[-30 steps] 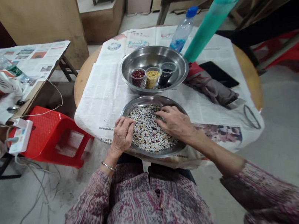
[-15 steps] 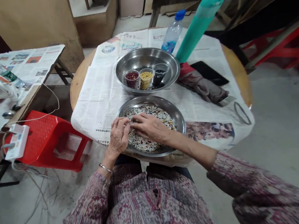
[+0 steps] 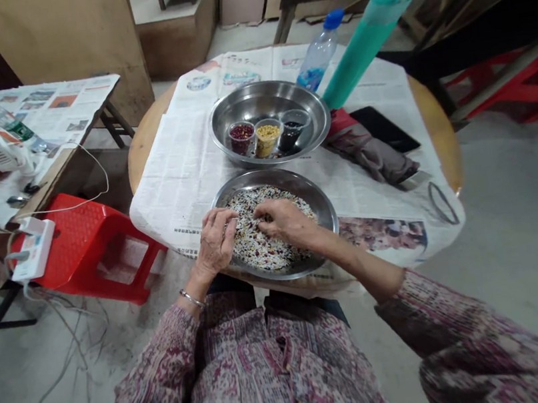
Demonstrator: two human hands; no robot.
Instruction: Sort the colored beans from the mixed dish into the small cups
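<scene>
A steel basin (image 3: 327, 209) near the table's front edge holds a spread of mixed grains (image 3: 269, 252), mostly white with dark, red and yellow bits. Over its left side, my left hand (image 3: 217, 239) is curled, thumb close to the bent fingers; what lies inside is hidden. My right hand (image 3: 286, 222) reaches in from the right, fingertips pinched together at the grains, too small a grip to make out. Behind stands a second steel basin (image 3: 254, 99) with three clear cups: red beans (image 3: 241, 135), yellow beans (image 3: 268, 135) and black beans (image 3: 294, 127).
Newspaper (image 3: 169, 176) covers the round table. A water bottle (image 3: 318, 52), a green tube-like object (image 3: 370, 38), a folded umbrella (image 3: 367, 152) and a dark tablet-like slab (image 3: 384, 129) lie right of the basins. Left are a red stool (image 3: 88, 242), a power strip (image 3: 33, 250) and a person's leg.
My right hand has drawn away to the right from my left hand, its fingers now gathered in a pinch. The left hand stays at the basin's left side. The view has shifted slightly.
</scene>
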